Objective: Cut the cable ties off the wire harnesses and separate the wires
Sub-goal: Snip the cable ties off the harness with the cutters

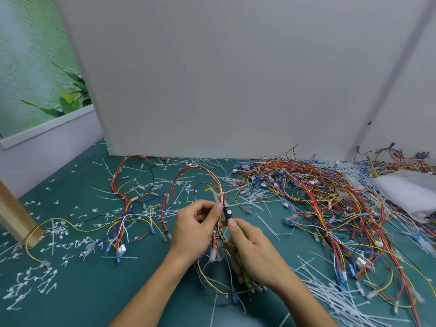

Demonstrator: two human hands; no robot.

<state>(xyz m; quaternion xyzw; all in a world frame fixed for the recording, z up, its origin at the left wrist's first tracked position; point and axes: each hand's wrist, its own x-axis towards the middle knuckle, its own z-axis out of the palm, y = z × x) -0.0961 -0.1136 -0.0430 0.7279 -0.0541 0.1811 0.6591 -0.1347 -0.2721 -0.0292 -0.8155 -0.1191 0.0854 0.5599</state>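
While the cutters (228,212) meet the bundle: it looks best to slip only the tips under the tie's strap, clear of the insulation, and snip once. Which tie they address, and how far the blades gape, is too small to tell.
Right hand (257,253): nearest, with fingers wrapped round the green handles and the forefinger laid along the top toward the head.
Left hand (195,227): just left of it, thumb and fingertips pinching the wire harness (220,187) right beside the cutter tips.
Wire harness: lifted at centre, looping away and back under both hands.
Cut ties (52,232): strewn over the green mat (94,291) on the left.
Second harness (132,201): farther left, flat on the mat.
Harness pile (318,197): far right, a tangled heap with ties visible on it.
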